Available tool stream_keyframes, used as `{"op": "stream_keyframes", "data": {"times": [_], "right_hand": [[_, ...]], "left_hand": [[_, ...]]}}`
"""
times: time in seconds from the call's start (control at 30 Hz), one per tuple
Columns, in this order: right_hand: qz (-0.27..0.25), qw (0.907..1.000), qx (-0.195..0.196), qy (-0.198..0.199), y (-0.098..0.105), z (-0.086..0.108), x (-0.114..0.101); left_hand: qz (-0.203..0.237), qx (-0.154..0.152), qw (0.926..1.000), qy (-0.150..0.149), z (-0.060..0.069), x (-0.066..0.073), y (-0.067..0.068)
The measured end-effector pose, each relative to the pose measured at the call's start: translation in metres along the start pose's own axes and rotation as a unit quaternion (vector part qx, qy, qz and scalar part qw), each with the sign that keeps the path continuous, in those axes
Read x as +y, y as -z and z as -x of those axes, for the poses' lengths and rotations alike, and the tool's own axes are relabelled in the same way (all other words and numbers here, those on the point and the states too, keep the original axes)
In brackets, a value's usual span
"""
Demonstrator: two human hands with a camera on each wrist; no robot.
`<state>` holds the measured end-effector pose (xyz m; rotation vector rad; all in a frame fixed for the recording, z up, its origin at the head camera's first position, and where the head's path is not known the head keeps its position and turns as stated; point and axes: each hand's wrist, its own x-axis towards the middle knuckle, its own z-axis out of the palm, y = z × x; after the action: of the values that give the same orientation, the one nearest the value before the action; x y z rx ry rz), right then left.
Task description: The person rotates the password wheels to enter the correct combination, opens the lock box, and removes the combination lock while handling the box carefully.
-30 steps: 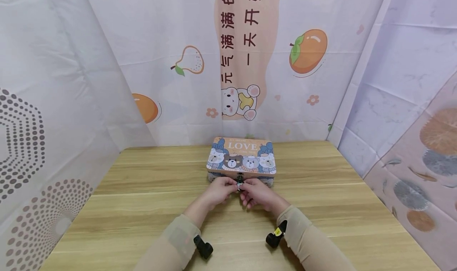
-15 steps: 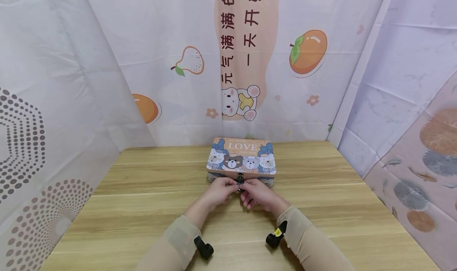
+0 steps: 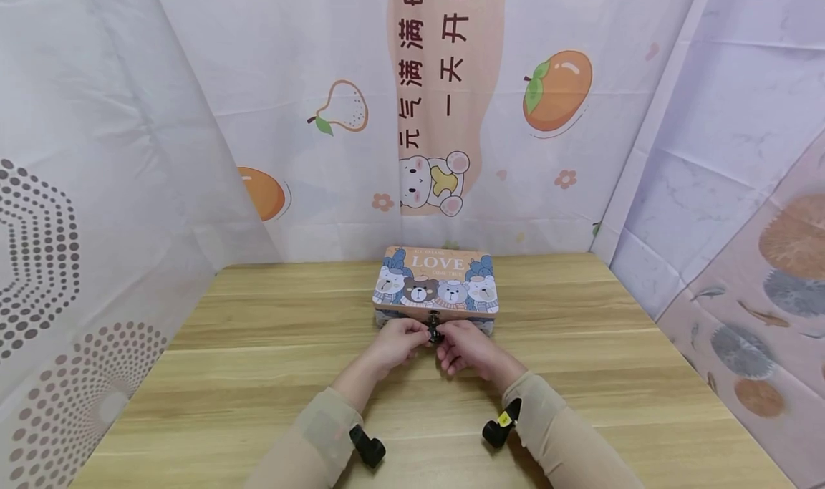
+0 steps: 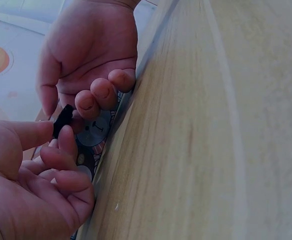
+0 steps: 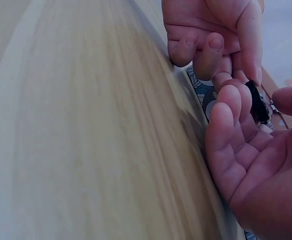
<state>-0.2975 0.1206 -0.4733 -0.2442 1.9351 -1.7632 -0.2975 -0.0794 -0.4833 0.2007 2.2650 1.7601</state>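
Clock directions are taken from the small black piece in the head view. Farthest out, towards nine to ten o'clock, a pale hanging sheet (image 3: 39, 238) carries rings of grey-brown dots. The wood-grain table (image 3: 258, 374) runs from there across to the other side. At eight o'clock is the left beige sleeve (image 3: 309, 435), and at seven the left black wrist device (image 3: 367, 446), lying against the cuff. The left hand (image 3: 393, 347) comes in from about half past eight; in the left wrist view its thumb and forefinger pinch the small black piece (image 3: 435, 333) between their tips. That piece sits at the front of the tin box (image 3: 436, 278), just below the dark clasp (image 3: 435, 317). The box lies at twelve o'clock, its top printed with "LOVE" and four bears, close to the back sheet (image 3: 290, 59), which shows a pear outline at eleven and an orange fruit at one. The right hand (image 3: 470, 344) is at between three and four, its thumb and forefinger bent to either side of the black piece; whether they grip it I cannot tell. The right wrist device (image 3: 498, 432) is at five, the right beige sleeve (image 3: 570, 442) at four, and a marbled pink-and-white sheet (image 3: 728, 210) hangs towards half past two.
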Motion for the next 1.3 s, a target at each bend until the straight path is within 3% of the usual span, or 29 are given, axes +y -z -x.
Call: {"op": "stream_keyframes", "data": {"times": [0.2, 0.93, 1.3], "right_hand": [[0.01, 0.9999, 0.002, 0.01, 0.0036, 0.0008, -0.0028], [0.025, 0.9995, -0.013, 0.01, -0.0008, -0.0004, -0.0066], [0.03, 0.9995, 0.0, 0.012, -0.0041, 0.0008, -0.0003]], "left_hand": [[-0.001, 0.0, 0.9999, -0.013, -0.0001, 0.0035, 0.001], [-0.008, -0.003, 0.9999, -0.006, 0.001, 0.0057, 0.0023], [-0.003, 0.0, 0.9999, -0.011, 0.0032, 0.0036, -0.0008]]}}
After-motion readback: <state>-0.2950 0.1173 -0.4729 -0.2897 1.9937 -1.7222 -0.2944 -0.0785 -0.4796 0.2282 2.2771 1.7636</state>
